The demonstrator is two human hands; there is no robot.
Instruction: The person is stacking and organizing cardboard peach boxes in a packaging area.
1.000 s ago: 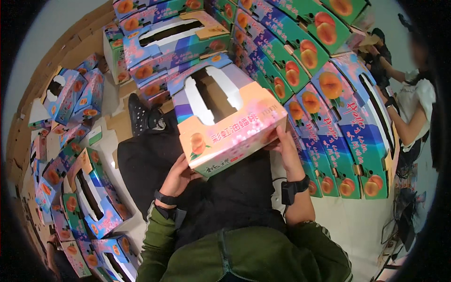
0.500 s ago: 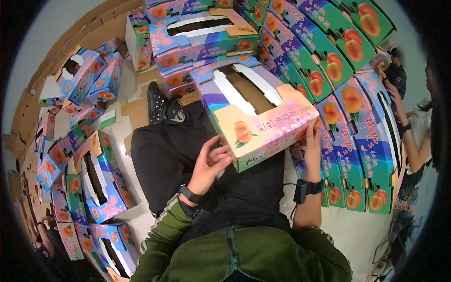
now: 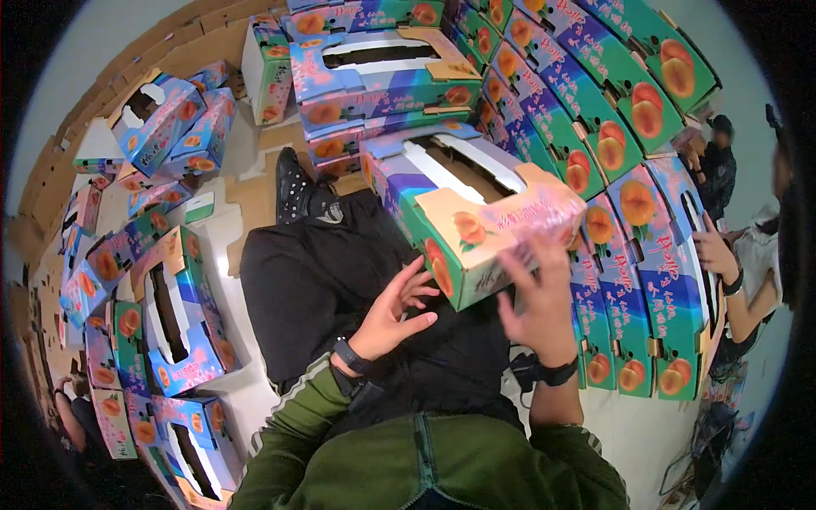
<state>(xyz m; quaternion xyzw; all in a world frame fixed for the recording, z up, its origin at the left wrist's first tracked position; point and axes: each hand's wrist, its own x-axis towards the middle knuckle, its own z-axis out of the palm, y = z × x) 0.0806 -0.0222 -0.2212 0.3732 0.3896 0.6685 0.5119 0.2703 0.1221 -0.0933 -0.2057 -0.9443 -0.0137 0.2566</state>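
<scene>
A peach-printed cardboard carton [image 3: 425, 191] rests tilted across my dark-trousered legs, its long top opening showing a bare brown inside. Beside the carton's near left corner, my left hand [image 3: 395, 316] has its fingers spread and holds nothing; whether a fingertip touches the side cannot be made out. In front of the carton's near end is my right hand [image 3: 544, 310], fingers apart and somewhat blurred, covering part of the printed face.
Stacked peach cartons [image 3: 387, 85] stand right beyond the carton, and a tall wall of them [image 3: 608, 136] rises at right. More cartons [image 3: 183, 310] lie at left, some tipped [image 3: 157, 127]. Flattened brown cardboard [image 3: 251, 195] covers some floor. Another person's hand [image 3: 716, 255] touches the right-hand row.
My right hand has left the carton's right side and moved left and down in front of its near end. My left hand has opened slightly away from the corner.
</scene>
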